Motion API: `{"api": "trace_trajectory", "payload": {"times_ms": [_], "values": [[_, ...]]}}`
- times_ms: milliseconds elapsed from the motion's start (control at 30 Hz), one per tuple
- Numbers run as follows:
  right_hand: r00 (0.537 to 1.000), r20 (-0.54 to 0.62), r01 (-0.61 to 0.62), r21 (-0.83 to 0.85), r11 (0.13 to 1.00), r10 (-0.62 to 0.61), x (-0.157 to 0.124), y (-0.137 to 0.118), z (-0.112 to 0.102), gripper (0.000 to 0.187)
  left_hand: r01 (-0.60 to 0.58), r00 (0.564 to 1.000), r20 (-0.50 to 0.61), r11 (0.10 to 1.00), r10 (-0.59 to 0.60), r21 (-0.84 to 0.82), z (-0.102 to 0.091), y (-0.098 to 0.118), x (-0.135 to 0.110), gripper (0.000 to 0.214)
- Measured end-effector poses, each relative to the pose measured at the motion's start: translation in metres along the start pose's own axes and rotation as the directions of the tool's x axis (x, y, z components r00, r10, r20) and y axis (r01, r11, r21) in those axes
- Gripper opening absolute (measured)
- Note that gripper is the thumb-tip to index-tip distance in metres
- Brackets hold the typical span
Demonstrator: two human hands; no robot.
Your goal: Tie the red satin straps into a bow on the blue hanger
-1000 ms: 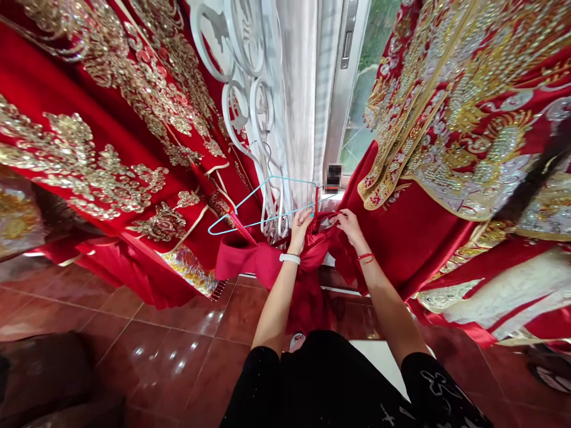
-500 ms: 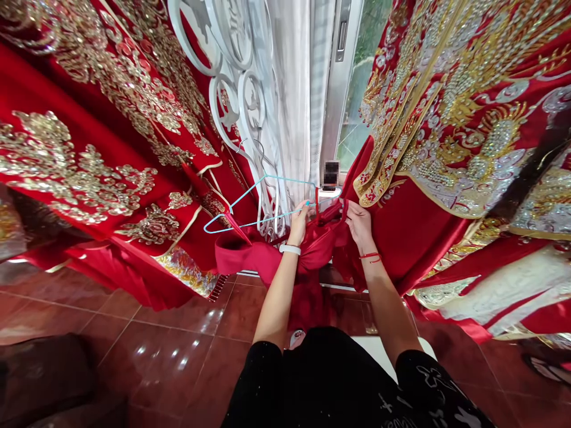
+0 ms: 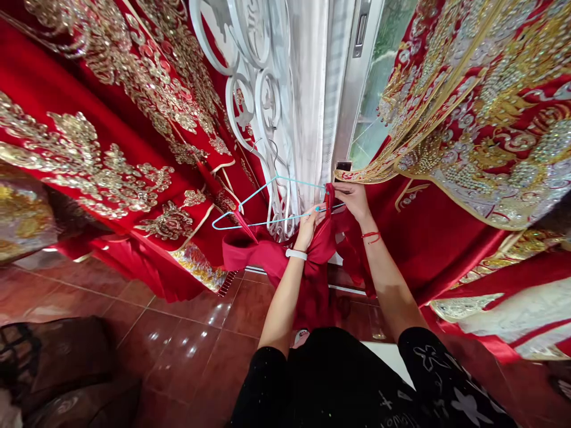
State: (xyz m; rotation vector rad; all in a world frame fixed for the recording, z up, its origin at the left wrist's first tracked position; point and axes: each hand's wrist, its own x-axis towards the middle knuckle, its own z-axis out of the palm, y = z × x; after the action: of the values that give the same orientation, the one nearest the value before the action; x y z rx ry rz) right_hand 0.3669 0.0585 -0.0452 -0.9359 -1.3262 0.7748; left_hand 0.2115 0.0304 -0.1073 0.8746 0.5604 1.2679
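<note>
A red dress [image 3: 276, 254] hangs by one thin strap from the left end of a light blue hanger [image 3: 250, 197]. My left hand [image 3: 307, 229] is closed around the hanger's lower bar, its thumb on top; whether it also grips the dress fabric is hard to see. At the hanger's right end, my right hand [image 3: 354, 201] pinches the dress's other strap [image 3: 329, 199], which lies upright against the hanger's corner. Part of that end is hidden behind the strap and fingers. The dress skirt drapes below my left wrist.
Sequined red gowns [image 3: 147, 172] hang close on the left, and a beaded red and gold gown [image 3: 468, 137] on the right. A white scrollwork metal frame [image 3: 257, 89] stands before a white curtain [image 3: 307, 89] and window frame [image 3: 352, 77]. Dark bags [image 3: 66, 368] lie on the tiled floor [image 3: 178, 333].
My right hand has moved up and inward, bringing the strap to the hanger's right end. My left hand keeps its place on the hanger. The view has shifted slightly.
</note>
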Motion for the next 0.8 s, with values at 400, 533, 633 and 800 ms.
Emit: {"api": "trace_trajectory", "payload": {"times_ms": [400,533,633,800], "values": [[0.986,0.161,0.1,-0.338,0.936,-0.047,-0.023,-0.013,0.001,0.023,-0.003,1.0,-0.025,0.896,0.016,0.444,-0.017,0.036,-0.04,0.026],[0.993,0.036,0.119,-0.394,0.911,-0.115,-0.04,0.003,-0.013,0.04,-0.15,0.941,-0.139,0.75,0.308,0.644,-0.075,0.084,-0.117,0.031],[0.969,-0.17,0.083,-0.456,0.886,-0.178,-0.06,0.009,-0.006,0.051,-0.08,0.651,-0.4,0.583,0.645,0.808,-0.131,0.123,-0.148,0.034],[0.909,-0.061,0.32,-0.534,0.783,-0.413,-0.086,-0.024,0.071,0.04,0.02,0.826,-0.274,0.459,0.493,0.888,-0.171,0.155,-0.142,0.058]]}}
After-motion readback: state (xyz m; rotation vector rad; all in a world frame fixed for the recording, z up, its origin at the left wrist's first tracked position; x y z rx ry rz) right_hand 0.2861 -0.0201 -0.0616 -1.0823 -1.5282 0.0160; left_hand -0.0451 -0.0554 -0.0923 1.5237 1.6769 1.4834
